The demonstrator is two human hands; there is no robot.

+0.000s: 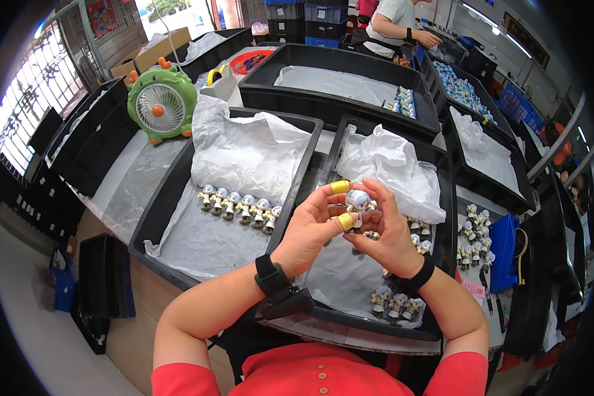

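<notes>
Pinching pale-haired figurine [358, 200], left fingers [323, 195] and right fingers [385, 199] closed on it; lower body partly hidden.

Upper edge: co-worker [385, 25], head mostly cut off. Centre: hands [393, 232] partly cover held figurine [358, 200]; its feet are probably hidden.

A pink paper label [473, 288] is lying on the surface [513, 309] at right, bearing print too small to make out; white labels [321, 13] are marking stacked crates [325, 30] behind, showing nothing readable.
</notes>
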